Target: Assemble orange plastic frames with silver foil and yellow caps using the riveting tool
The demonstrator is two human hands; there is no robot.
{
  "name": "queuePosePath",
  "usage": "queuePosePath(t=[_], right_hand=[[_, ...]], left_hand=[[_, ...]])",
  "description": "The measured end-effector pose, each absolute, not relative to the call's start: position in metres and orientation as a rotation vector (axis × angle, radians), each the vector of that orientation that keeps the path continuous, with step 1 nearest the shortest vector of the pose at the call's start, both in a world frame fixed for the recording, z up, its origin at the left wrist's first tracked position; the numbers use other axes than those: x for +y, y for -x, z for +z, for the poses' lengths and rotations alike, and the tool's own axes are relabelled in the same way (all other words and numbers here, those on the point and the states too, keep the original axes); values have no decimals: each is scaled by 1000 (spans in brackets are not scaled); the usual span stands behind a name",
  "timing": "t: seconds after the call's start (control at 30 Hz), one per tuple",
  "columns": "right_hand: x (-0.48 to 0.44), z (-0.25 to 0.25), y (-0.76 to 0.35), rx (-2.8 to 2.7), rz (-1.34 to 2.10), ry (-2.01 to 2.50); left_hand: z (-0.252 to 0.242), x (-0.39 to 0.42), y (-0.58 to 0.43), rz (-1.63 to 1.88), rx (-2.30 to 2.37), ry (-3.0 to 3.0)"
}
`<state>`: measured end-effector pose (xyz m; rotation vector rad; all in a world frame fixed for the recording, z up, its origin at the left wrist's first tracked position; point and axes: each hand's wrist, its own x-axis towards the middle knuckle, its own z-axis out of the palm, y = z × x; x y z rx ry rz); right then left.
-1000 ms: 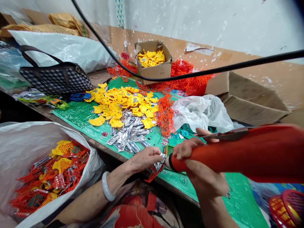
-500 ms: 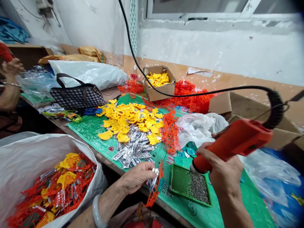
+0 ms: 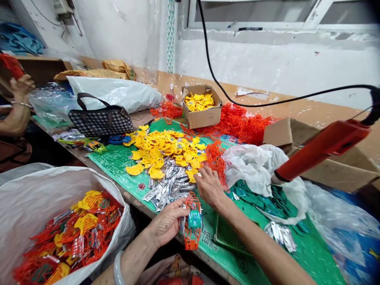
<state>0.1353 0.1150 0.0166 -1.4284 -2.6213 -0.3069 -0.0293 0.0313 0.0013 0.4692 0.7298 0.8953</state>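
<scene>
My left hand [image 3: 168, 223] is closed on an orange plastic toy-car frame [image 3: 192, 237] with a shiny teal piece [image 3: 194, 219] in its middle. Silver shows beside the fingers. My right hand [image 3: 211, 186] is at the near right edge of the pile of yellow plastic pieces [image 3: 160, 146], its thumb and fingers bent at one yellow piece [image 3: 192, 174]; the fingertips are partly hidden. Silver strips [image 3: 169, 182] lie heaped between the hands and that pile. An orange-red electric screwdriver [image 3: 323, 152] hangs at the right from its black cable, apart from both hands.
A green screw tray [image 3: 222, 233] lies partly under my right forearm. At left stands a white sack [image 3: 118, 190] of assembled pieces. Behind are a carton [image 3: 204, 116] of yellow pieces and orange frames [image 3: 243, 124]. A co-worker's hand [image 3: 21, 85] holds another red tool.
My right hand has let go of the screwdriver, which now hangs up and to the right, and has moved left to the yellow pieces. My left hand has turned the orange frame upward.
</scene>
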Motion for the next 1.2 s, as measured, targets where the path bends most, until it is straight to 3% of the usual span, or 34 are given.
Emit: queuePosePath(t=[0.3,0.47,0.67,0.9,1.2], right_hand=[[112,34,-136,-2740,-298,1477],[55,45,-156,-2793,-307,1131],[28,34,-174,-2440,-296,852],[14,26,-165,-2107,-45,880],[9,40,-158,-1447,758,1319]], left_hand=[[22,28,48,931,868,-793],[37,22,35,1081,1352,-1556],[27,16,1,899,1269,-1931],[12,20,-5,1064,1290,-2079],[16,22,-7,1093,1291,-2080]])
